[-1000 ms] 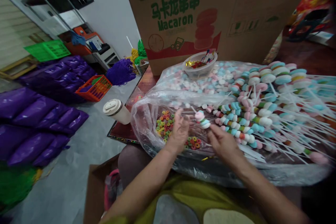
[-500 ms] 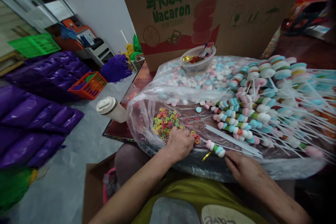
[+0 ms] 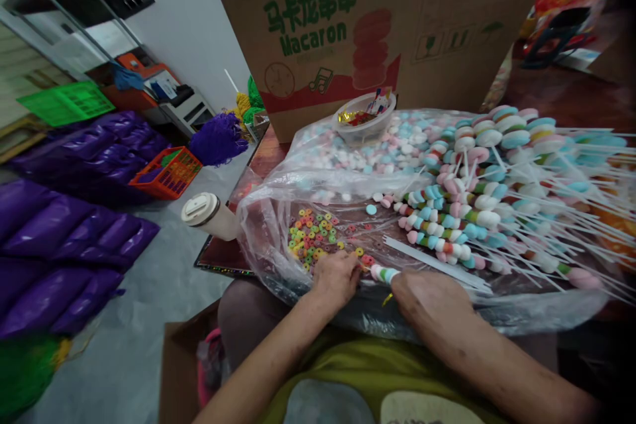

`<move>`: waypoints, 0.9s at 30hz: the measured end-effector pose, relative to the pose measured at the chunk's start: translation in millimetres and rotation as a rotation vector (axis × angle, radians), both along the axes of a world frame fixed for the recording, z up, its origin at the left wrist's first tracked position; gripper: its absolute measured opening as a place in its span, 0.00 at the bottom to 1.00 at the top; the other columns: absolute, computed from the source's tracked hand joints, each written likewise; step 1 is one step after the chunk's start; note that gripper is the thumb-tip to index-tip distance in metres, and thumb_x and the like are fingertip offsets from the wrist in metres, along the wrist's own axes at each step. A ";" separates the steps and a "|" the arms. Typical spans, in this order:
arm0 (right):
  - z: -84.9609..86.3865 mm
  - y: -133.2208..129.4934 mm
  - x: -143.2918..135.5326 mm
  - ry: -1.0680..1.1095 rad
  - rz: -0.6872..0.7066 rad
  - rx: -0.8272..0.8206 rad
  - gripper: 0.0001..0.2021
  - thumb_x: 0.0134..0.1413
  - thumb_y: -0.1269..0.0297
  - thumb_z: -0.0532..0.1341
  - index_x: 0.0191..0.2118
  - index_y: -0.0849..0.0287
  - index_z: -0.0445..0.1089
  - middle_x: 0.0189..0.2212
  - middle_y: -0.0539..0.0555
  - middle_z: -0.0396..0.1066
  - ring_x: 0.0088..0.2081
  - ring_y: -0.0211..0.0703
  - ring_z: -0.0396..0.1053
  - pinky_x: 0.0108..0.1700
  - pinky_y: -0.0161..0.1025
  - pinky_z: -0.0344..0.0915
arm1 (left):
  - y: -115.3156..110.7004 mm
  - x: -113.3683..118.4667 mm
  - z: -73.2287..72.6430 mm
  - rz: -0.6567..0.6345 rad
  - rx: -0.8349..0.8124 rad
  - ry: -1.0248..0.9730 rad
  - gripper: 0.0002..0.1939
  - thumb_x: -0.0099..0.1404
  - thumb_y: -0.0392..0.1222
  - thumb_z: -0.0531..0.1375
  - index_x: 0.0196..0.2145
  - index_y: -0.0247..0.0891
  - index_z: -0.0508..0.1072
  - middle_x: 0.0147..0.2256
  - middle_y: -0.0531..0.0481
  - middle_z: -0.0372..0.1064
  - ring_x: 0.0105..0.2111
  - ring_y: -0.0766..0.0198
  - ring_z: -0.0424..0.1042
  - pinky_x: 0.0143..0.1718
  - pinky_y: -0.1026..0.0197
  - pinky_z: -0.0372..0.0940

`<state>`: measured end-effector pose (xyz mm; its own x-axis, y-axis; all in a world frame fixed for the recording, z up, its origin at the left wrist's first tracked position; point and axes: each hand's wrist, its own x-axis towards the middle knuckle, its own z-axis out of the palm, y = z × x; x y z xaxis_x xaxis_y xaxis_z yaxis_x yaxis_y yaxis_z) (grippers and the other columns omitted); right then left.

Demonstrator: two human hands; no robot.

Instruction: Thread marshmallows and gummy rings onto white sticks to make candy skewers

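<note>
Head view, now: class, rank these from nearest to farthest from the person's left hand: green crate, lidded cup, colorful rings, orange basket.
From the left hand:
1. Colorful rings: right beside it, on the table.
2. Lidded cup: to its left, by the table edge.
3. Orange basket: farther left, beyond the cup.
4. Green crate: far left, at the back.

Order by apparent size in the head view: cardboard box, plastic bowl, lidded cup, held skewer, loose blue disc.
1. Cardboard box
2. Plastic bowl and lidded cup: too alike to rank
3. Held skewer, visible part only
4. Loose blue disc
</note>
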<state>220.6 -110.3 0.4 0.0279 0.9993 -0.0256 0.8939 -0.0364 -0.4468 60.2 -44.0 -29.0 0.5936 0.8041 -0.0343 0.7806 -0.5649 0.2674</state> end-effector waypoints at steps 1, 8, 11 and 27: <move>-2.3 4.8 3.1 -0.014 0.033 -0.012 0.10 0.38 0.78 0.54 0.15 0.61 0.66 0.15 0.57 0.68 0.21 0.43 0.66 0.23 0.35 0.50 | -0.5 1.2 -0.3 -0.011 0.015 0.014 0.13 0.61 0.42 0.49 0.30 0.39 0.73 0.28 0.48 0.67 0.28 0.63 0.65 0.30 0.63 0.56; -23.1 7.6 33.7 -0.109 0.229 -0.203 0.14 0.53 0.67 0.49 0.24 0.57 0.69 0.21 0.52 0.70 0.23 0.37 0.65 0.24 0.32 0.49 | 5.7 6.8 3.8 0.042 -0.121 -0.101 0.11 0.59 0.43 0.51 0.32 0.41 0.72 0.31 0.49 0.70 0.32 0.62 0.66 0.31 0.64 0.58; -16.0 -2.5 27.4 -0.196 0.178 -0.276 0.14 0.53 0.71 0.47 0.28 0.57 0.70 0.25 0.54 0.72 0.27 0.41 0.68 0.25 0.33 0.50 | 6.7 8.8 8.4 0.085 -0.131 0.003 0.11 0.58 0.43 0.51 0.29 0.40 0.73 0.30 0.48 0.69 0.31 0.61 0.66 0.31 0.62 0.57; -2.4 -10.5 -8.4 -0.223 0.038 -0.394 0.15 0.48 0.79 0.48 0.34 0.61 0.71 0.28 0.60 0.73 0.29 0.46 0.71 0.27 0.36 0.58 | 14.7 10.9 -5.5 0.261 -0.813 -0.529 0.10 0.50 0.43 0.57 0.23 0.32 0.71 0.17 0.56 0.61 0.18 0.72 0.56 0.20 0.69 0.51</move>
